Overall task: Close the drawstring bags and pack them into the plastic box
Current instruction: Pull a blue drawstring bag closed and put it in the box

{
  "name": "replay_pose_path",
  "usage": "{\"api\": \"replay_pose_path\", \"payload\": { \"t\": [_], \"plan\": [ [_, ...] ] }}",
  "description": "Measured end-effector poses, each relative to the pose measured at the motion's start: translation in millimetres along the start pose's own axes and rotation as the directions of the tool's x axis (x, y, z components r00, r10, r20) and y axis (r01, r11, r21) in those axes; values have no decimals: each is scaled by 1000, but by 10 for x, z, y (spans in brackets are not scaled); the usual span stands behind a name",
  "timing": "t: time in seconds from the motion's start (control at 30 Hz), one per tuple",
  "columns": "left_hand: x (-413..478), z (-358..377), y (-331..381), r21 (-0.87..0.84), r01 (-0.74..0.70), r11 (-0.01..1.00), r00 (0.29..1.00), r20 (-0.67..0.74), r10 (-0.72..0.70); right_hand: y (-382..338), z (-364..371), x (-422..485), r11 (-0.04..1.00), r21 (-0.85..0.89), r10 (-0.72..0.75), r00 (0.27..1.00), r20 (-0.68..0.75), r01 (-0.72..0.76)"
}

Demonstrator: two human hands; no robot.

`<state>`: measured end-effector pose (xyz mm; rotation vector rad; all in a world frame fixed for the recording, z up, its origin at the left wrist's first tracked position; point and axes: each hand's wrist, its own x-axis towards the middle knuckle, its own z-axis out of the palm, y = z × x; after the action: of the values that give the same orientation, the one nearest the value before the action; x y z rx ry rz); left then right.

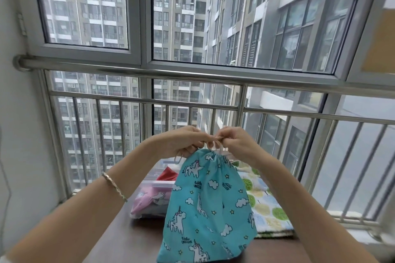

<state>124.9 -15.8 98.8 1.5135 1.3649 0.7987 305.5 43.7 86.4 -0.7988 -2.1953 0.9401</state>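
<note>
Now | left hand (pixel 183 142) and right hand (pixel 234 141) each pinch the cord (pixel 210 146) at the mouth of the blue bag (pixel 209 205), raised so it hangs and gathers shut | plastic box (pixel 159 184) sits far left on the worktop (pixel 128 239) within reach, a pink bag (pixel 147 197) inside it.

Only one cam here, head-mounted and wide-angle, facing straight out at the window (pixel 203 17) filling the upper frame, tilted down enough to catch the nearby table (pixel 136 241) at the bottom.
</note>
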Motion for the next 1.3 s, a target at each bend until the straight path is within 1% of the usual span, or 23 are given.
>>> {"api": "replay_pose_path", "payload": {
  "t": [0.07, 0.1, 0.13, 0.2, 0.3, 0.4, 0.47, 0.5, 0.53, 0.57, 0.63, 0.67, 0.73, 0.8, 0.9, 0.97, 1.03, 1.07, 1.13, 1.17, 1.2, 1.23, 1.3],
  "plan": [
    [15, -13, 8, 71, -37, 997, 996, -77, 43, 13, -37, -5, 956, 272, 89, 991, 98, -113],
    [29, -5, 7, 86, -51, 995, 991, -120, 61, 26, -53, -3, 906, 394, 95, 981, 168, -155],
    [43, 15, 0, 95, -62, 994, 985, -157, 76, 50, -66, 1, 864, 471, 88, 974, 210, -180],
    [69, 70, -10, 114, -62, 992, 971, -223, 86, 100, -63, 18, 830, 530, 61, 973, 222, -173],
    [78, 103, -19, 109, -71, 992, 959, -265, 97, 150, -58, 59, 803, 575, 20, 972, 234, -155],
    [61, 106, -18, 82, -82, 993, 966, -237, 100, 206, -57, 88, 755, 622, 31, 959, 280, -206],
    [48, 147, 10, 92, -95, 991, 968, -223, 114, 232, -39, 102, 732, 654, 17, 964, 264, -192],
    [38, 163, 21, 108, -101, 989, 963, -238, 124, 244, -26, 105, 711, 684, 7, 974, 225, -163],
    [32, 153, 19, 125, -109, 986, 955, -263, 139, 241, -21, 99, 656, 742, 13, 985, 174, -140],
    [13, 137, 17, 141, -124, 982, 945, -286, 160, 262, -31, 97, 564, 817, 41, 993, 115, -118],
    [-41, 73, -15, 157, -163, 974, 928, -311, 206, 297, -60, 82, 309, 950, 129, 992, 3, -43],
    [-62, 31, -42, 142, -176, 974, 920, -329, 215, 315, -92, 59, 212, 977, 180, 983, -44, 5],
    [-119, -73, -94, 112, -174, 978, 900, -386, 204, 363, -158, 34, 97, 993, 269, 959, -93, 69],
    [-190, -154, -150, 109, -157, 981, 892, -410, 189, 401, -182, 10, 61, 997, 323, 944, -68, 52],
    [-247, -182, -236, 112, -130, 985, 896, -412, 165, 458, -208, 9, 50, 998, 330, 944, 13, -31],
    [-230, -157, -266, 117, -121, 986, 891, -424, 160, 443, -216, 21, 105, 987, 268, 959, 89, -121],
    [-185, -118, -262, 111, -124, 986, 886, -434, 160, 400, -222, 45, 216, 956, 188, 969, 160, -200],
    [-160, -80, -247, 95, -136, 986, 896, -413, 163, 362, -229, 64, 294, 932, 154, 973, 172, -212],
    [-100, 61, -204, 83, -156, 984, 933, -313, 175, 232, -237, 95, 490, 851, 119, 982, 150, -189],
    [-58, 146, -203, 113, -158, 981, 945, -269, 184, 166, -238, 125, 574, 802, 105, 986, 131, -168],
    [-7, 237, -203, 152, -163, 975, 949, -245, 197, 96, -234, 149, 631, 761, 101, 989, 112, -150],
    [48, 309, -211, 189, -173, 967, 945, -245, 217, 29, -228, 180, 658, 742, 96, 992, 85, -128],
    [132, 419, -204, 218, -205, 954, 923, -282, 262, -58, -236, 232, 659, 745, 105, 993, 48, -105]
  ]
}}
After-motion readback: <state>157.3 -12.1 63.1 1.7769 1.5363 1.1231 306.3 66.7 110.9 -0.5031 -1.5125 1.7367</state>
